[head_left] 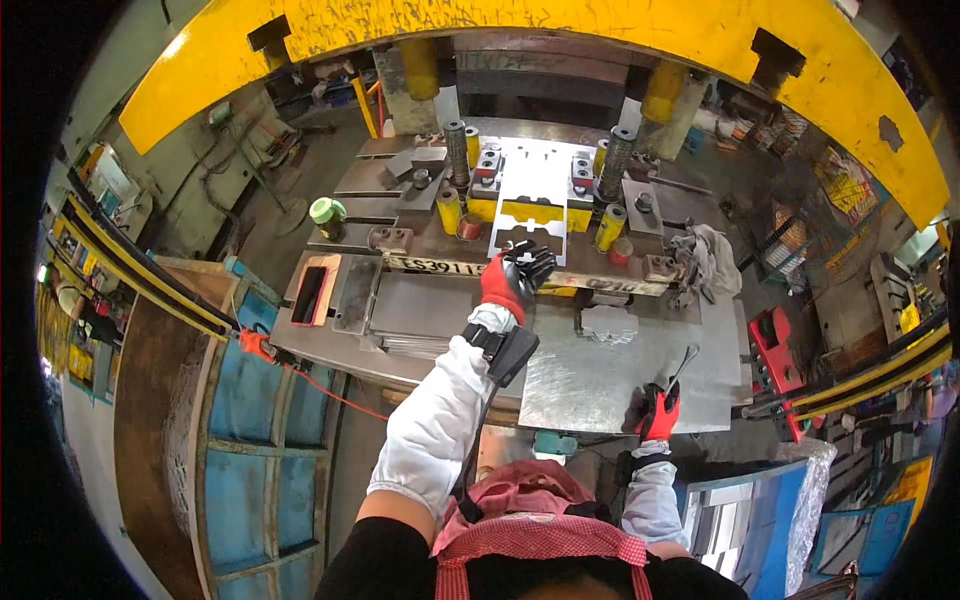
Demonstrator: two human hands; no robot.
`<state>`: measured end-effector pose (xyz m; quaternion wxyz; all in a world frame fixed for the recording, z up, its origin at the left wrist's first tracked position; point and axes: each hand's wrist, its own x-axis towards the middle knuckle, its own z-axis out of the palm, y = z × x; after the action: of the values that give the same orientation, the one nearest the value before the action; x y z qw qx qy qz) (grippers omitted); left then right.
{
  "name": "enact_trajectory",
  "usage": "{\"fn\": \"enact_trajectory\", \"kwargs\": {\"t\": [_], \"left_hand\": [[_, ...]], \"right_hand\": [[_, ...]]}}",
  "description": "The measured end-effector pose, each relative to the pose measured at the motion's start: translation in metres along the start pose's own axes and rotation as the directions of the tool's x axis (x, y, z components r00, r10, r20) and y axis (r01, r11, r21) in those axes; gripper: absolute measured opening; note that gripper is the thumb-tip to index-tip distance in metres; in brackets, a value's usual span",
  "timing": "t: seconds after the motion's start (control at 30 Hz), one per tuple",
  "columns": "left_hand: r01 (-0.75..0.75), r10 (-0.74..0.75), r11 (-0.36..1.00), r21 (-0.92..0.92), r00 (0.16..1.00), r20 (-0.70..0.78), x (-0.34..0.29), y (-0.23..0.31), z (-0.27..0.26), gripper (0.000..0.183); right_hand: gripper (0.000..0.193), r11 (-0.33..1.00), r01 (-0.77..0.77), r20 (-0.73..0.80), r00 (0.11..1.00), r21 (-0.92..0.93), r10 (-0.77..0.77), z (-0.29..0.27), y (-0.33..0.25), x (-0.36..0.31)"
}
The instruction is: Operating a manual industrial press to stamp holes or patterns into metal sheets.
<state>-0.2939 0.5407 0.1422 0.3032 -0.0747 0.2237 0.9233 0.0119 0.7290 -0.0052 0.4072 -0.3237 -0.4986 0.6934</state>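
My left hand (518,278), in a red and black glove, is at the near end of a bright sheet-metal strip (535,180). Its black-coated fingers are stretched out, some apart, over the strip's edge. The strip lies on a press die (420,245) and has shaped cutouts near my hand. My right hand (658,412), gloved alike, is closed around a thin metal tool with a rounded end (684,368), above the near right of a flat metal sheet (570,385). A shaped metal piece (608,323) lies at that sheet's far side.
The yellow press beam (540,14) spans overhead. Coil-wrapped guide posts (457,155) and yellow cylinders (610,228) stand around the die. A green-capped bottle (327,215) and a phone-like dark slab (309,294) are left; a grey rag (708,262) and red rack (780,365) are right.
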Motion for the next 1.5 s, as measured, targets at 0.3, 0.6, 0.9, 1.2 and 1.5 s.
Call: {"fn": "enact_trajectory", "kwargs": {"t": [0.3, 0.6, 0.9, 1.2, 1.5], "left_hand": [[0.038, -0.036, 0.997, -0.063, 0.999, 0.028, 0.0, -0.002, 0.005, 0.034], [0.044, -0.048, 0.996, -0.074, 0.998, -0.044, 0.0, -0.003, 0.008, 0.036], [0.037, -0.039, 0.999, -0.03, 0.997, -0.067, 0.009, -0.003, 0.005, 0.036], [0.054, -0.056, 0.996, -0.07, 0.998, -0.026, 0.014, -0.002, -0.001, 0.035], [0.047, -0.047, 0.995, -0.084, 0.999, 0.008, 0.007, -0.001, 0.0, 0.036]], "right_hand": [[0.016, 0.954, -0.194, 0.034, 0.981, 0.226, 0.192, 0.0, -0.004, 0.005], [0.018, 0.963, -0.129, -0.026, 0.99, 0.236, 0.139, 0.009, -0.014, -0.005], [0.016, 0.96, -0.16, -0.051, 0.983, 0.23, 0.176, 0.013, -0.017, -0.005], [0.015, 0.948, -0.151, -0.014, 0.987, 0.28, 0.161, 0.014, -0.017, -0.003], [0.019, 0.95, -0.166, -0.049, 0.981, 0.263, 0.185, 0.012, -0.018, -0.005]]}}
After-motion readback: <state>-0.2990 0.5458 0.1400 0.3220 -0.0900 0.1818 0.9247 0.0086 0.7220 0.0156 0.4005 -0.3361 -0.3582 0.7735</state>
